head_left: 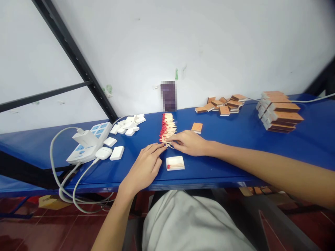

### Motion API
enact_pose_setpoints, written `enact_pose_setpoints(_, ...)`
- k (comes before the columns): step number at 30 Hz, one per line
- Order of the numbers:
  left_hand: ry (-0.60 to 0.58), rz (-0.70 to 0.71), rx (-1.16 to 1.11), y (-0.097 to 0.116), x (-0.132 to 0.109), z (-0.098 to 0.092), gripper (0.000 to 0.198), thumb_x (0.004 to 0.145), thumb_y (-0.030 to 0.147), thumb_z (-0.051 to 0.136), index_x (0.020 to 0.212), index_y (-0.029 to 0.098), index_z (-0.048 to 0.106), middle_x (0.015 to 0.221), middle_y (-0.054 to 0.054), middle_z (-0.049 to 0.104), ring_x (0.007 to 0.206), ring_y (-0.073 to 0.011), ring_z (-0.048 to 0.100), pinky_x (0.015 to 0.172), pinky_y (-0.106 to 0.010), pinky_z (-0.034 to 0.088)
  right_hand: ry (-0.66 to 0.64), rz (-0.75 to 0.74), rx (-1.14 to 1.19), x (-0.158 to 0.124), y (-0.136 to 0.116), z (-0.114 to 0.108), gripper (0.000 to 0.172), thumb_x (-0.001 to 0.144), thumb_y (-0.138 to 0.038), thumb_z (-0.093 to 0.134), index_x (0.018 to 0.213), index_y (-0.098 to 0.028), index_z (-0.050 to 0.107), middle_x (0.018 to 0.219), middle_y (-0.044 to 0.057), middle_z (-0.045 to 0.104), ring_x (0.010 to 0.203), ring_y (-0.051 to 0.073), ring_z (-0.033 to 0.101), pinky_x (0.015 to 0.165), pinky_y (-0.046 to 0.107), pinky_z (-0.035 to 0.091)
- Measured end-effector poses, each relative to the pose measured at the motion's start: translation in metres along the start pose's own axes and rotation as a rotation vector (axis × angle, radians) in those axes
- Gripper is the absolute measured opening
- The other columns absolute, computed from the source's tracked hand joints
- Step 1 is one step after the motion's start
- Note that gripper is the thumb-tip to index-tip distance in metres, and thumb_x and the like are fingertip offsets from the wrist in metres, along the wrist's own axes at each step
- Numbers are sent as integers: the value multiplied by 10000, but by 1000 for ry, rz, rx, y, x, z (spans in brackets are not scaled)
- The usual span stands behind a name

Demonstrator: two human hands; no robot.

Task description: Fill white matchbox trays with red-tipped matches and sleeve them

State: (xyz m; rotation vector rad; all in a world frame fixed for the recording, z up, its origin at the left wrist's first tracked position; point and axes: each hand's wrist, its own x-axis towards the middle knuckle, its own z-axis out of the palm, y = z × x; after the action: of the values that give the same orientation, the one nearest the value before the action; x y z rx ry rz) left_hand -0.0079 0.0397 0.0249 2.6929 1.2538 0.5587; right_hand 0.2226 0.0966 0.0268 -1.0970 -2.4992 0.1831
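Note:
A long heap of red-headed matches (168, 125) runs away from me over the blue table, heads to the left. My right hand (190, 143) is at its near end, thumb and index finger pinched on a few matchsticks. My left hand (148, 162) lies with its fingers stretched out, the fingertips touching the near end of the heap by the match heads. Just in front of both hands sits a white matchbox tray (180, 160) with several matches lying in it. Beyond my right hand lies a single brown matchbox sleeve (197, 127).
White trays (128, 125) lie loosely at left, beside a power strip (90, 143) with a plugged-in charger, cables and a white earbud case (103, 153). Brown matchboxes (224, 106) are scattered at the back right. A stack of matchboxes (281, 111) stands farther right. A blurred dark rectangle (169, 96) leans against the wall.

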Motion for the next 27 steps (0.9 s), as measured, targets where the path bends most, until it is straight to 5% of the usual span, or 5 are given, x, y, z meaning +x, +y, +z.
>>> enact_pose_setpoints(10, 53, -100, 33, 6, 3, -3, 324, 975, 170, 341, 1192, 205, 578, 1219, -79, 581, 1153, -248, 517, 1013, -447, 434, -15, 27, -24, 0, 0, 1, 342, 948, -276, 484, 1220, -241, 688, 1073, 53, 756, 910, 204, 683, 747, 270, 419)
enact_pose_setpoints(27, -43, -73, 60, 2, 2, -2, 442, 967, 173, 336, 1370, 248, 500, 1562, -36, 382, 1472, -260, 270, 1170, -528, 305, -62, -62, 45, 0, -5, -7, 295, 923, -232, 518, 1126, -219, 733, 917, 35, 763, 724, 151, 641, 644, 245, 375)
